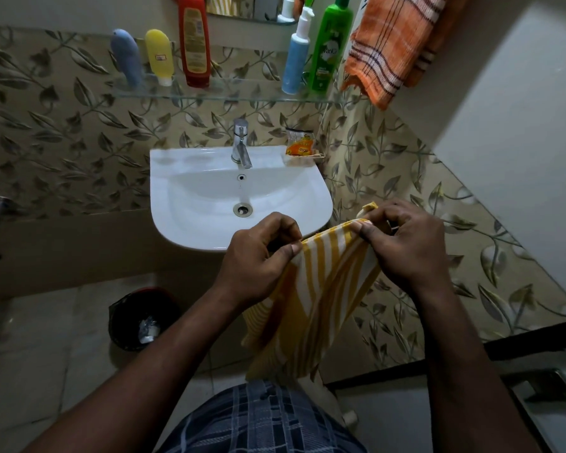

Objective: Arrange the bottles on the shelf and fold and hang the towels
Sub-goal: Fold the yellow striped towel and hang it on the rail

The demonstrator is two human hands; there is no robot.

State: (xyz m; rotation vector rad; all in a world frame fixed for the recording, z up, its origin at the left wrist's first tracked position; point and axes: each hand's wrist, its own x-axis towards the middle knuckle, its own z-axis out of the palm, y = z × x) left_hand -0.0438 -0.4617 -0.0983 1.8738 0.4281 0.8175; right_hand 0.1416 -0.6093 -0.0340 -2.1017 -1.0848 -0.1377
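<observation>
A yellow-and-white striped towel (311, 295) hangs in front of me, below the sink's front edge. My left hand (255, 259) pinches its top edge on the left, and my right hand (406, 243) pinches the top edge on the right. An orange checked towel (392, 50) hangs at the upper right by the wall. On the glass shelf (229, 96) stand a grey-blue tube (126, 57), a yellow tube (159, 55), a red bottle (194, 40), a blue pump bottle (294, 57) and a green bottle (329, 47).
A white sink (190, 204) with a chrome tap (241, 142) is fixed to the leaf-patterned wall. An orange sachet (299, 147) lies on its right rear corner. A black bin (144, 318) stands on the floor at the left. A white wall closes the right side.
</observation>
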